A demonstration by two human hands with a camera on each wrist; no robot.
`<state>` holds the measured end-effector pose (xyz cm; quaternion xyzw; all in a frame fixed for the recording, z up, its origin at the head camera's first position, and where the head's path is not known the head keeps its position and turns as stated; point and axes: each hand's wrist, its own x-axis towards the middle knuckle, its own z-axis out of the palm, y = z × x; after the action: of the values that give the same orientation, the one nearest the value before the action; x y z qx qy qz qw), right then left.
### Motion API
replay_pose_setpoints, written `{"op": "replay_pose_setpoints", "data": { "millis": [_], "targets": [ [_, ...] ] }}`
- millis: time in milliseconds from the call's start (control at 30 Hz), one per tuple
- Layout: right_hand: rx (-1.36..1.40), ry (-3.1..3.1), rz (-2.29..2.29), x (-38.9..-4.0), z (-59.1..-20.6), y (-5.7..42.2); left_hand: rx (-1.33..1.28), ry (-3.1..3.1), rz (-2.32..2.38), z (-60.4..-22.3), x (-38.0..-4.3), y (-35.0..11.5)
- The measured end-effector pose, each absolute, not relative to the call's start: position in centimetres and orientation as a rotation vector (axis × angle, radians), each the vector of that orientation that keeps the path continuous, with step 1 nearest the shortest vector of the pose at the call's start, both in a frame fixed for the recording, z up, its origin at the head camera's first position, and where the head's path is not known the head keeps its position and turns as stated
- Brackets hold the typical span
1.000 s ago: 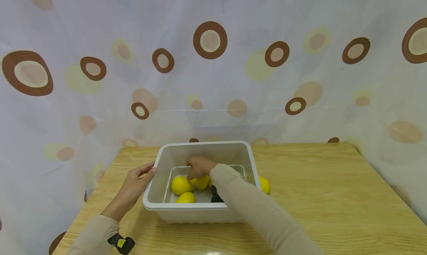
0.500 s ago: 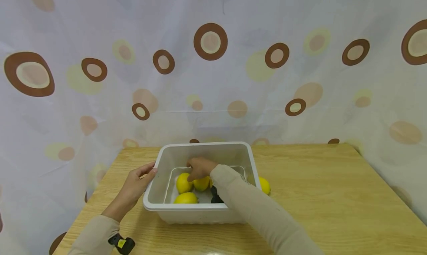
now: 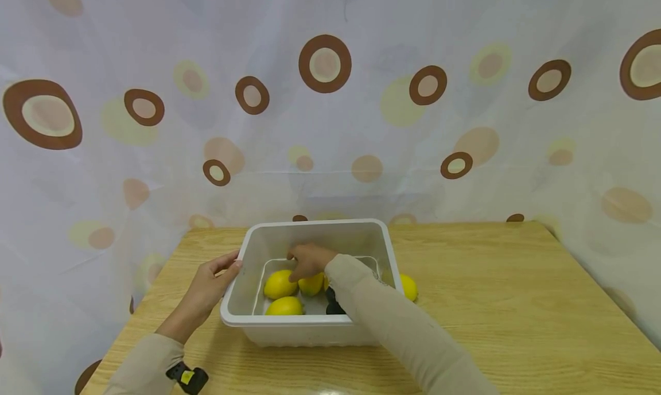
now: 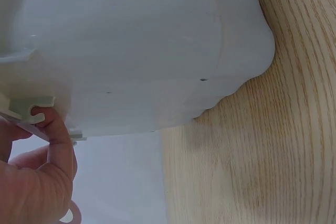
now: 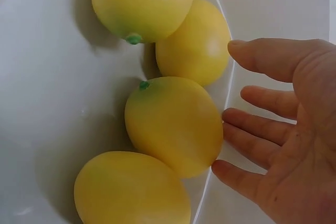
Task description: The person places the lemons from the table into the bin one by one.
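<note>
A white plastic bin [image 3: 273,332] stands on the wooden table with several yellow lemons inside. My left hand [image 3: 206,283] holds the bin's left rim, its fingers [image 4: 58,135] curled under the edge in the left wrist view. Inside the bin, my right hand [image 3: 312,259] reaches down over the lemons. The right wrist view shows that hand's fingers [image 5: 257,124] fairly straight, at the side of a green-tipped lemon [image 5: 176,124], with no grip on it. One lemon [image 3: 280,284] lies left of the right hand and another lemon [image 3: 285,306] nearer the front wall. The right forearm hides the bin's right part.
Outside the bin, against its right side, another lemon [image 3: 409,287] lies on the table [image 3: 496,291]. A patterned curtain [image 3: 330,131] hangs behind the table. Black wrist gear [image 3: 188,378] sits on the left sleeve.
The left lemon in the bin has turned and shifted first right, then back left. The front lemon has turned and moved slightly left. Both hands have stayed nearly in place.
</note>
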<state>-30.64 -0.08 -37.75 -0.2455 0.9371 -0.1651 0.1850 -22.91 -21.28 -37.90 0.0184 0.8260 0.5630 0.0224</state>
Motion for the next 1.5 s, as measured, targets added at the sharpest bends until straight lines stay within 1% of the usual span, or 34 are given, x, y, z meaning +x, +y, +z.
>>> {"op": "replay_pose_setpoints", "data": {
  "millis": [367, 533, 700, 967, 1167, 1333, 1500],
  "targets": [
    [-0.728, 2.605, -0.502, -30.3, -37.2, -0.3, 0.054, 2.577, 1.729, -37.7, -22.8, -21.2],
    [-0.835, 2.591, -0.516, -30.1, -36.7, -0.5, 0.051, 2.582, 1.729, -37.7, -22.8, -21.1],
    [-0.998, 2.619, -0.444, -30.1, -35.8, -0.5, 0.044, 2.577, 1.728, -37.7, -22.8, -21.1],
    [-1.148, 2.643, -0.513, -29.7, -33.7, -0.5, 0.065, 2.563, 1.739, -37.4, -22.7, -21.1],
    [-1.208, 2.687, -0.531, -29.0, -31.0, 0.2, 0.084, 2.571, 1.727, -37.7, -22.7, -21.2],
    [-1.222, 2.723, -0.555, -28.0, -28.3, 2.1, 0.071, 2.595, 1.697, -37.8, -22.7, -21.3],
    [-1.266, 2.761, -0.590, -27.6, -26.6, 4.9, 0.068, 2.598, 1.699, -37.7, -22.8, -21.3]
  ]
}}
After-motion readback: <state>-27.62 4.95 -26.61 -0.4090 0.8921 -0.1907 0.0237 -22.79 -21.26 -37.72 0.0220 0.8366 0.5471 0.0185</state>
